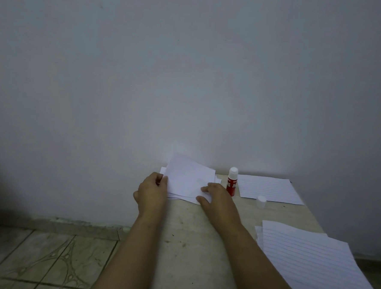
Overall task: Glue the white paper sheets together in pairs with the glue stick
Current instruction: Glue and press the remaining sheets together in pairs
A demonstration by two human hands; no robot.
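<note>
Presently, the left hand [152,190] pinches the white sheets [188,180] lying between both hands, the right hand [213,193] presses flat; edges should be squared before reaching rightward for the glue stick [232,181].

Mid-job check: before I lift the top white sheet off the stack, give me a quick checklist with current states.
1. Left hand holds the stack's left edge: ok.
2. Right hand rests on the top white sheet: ok.
3. Only one sheet in the grip: cannot tell.
4. Glue stick upright, beside the stack: ok.
5. Glue stick uncapped, cap on the table: ok.
6. Glue already on the sheet: cannot tell.
</note>
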